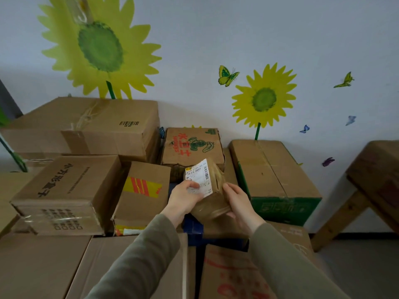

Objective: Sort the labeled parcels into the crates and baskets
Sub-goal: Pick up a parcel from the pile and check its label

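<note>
Above the stacked cartons [71, 126], at mid-height in the head view: small brown taped parcel [210, 203], white label upward. Left grip [183, 197] wrapped round its near-left side, thumb on the label. Right grip [237, 201] cupping the right edge. Probably light, slightly squashy, tape slick. Best held across the body, clear of the barcode.

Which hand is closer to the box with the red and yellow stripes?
Left. The left hand is just right of the striped box; the right hand is farther off, across the parcel both hold.
</note>
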The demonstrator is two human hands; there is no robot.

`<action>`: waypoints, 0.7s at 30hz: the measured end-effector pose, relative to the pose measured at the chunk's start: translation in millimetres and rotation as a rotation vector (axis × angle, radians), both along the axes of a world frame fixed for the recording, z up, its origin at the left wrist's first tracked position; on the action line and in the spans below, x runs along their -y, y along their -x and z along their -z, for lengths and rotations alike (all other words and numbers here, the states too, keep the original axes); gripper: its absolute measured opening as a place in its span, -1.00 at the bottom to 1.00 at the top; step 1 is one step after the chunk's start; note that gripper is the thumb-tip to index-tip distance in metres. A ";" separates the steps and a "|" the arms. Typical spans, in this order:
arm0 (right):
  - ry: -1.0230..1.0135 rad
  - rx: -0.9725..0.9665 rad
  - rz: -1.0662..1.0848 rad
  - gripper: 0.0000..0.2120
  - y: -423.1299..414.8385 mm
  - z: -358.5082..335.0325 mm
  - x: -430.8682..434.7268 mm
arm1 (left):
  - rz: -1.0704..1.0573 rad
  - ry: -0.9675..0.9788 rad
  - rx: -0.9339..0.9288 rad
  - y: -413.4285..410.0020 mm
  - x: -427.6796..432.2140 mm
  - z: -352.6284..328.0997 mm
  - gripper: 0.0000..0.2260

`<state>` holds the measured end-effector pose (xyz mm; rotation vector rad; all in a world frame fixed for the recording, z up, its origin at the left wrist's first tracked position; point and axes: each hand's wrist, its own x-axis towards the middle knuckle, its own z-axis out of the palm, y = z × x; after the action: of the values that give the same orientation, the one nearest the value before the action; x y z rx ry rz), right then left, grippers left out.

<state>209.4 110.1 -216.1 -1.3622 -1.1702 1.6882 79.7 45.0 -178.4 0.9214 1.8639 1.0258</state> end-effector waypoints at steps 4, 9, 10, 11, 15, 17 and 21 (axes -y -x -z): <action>0.018 0.008 -0.047 -0.27 0.2 2.0 -3.9 | -0.016 0.018 0.081 -4.5 0.5 1.2 -0.67; 0.044 -0.053 0.001 -0.37 -8.8 6.7 -6.2 | -0.052 -0.008 0.102 -7.8 5.2 1.1 -0.55; 0.037 -0.077 0.008 -0.44 -12.0 7.0 -5.5 | -0.058 -0.025 0.117 -7.4 7.0 1.2 -0.53; 0.032 -0.108 0.011 -0.51 -14.7 5.4 -3.9 | -0.073 -0.048 0.141 -7.0 9.6 -0.9 -0.51; -0.017 -0.234 0.021 -0.68 -18.5 -11.8 4.6 | -0.132 -0.159 0.306 -5.3 21.3 -13.0 -0.61; -0.068 -0.239 0.019 -0.68 -16.8 -20.3 8.0 | -0.131 -0.199 0.407 -7.2 28.6 -18.2 -0.68; -0.104 -0.230 0.028 -0.72 -14.5 -31.2 14.4 | -0.154 -0.257 0.450 -9.7 37.3 -23.0 -0.66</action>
<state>223.8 95.8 -184.9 -1.0849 -1.0860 1.6888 89.4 7.7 -155.4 0.6263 1.4628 1.4580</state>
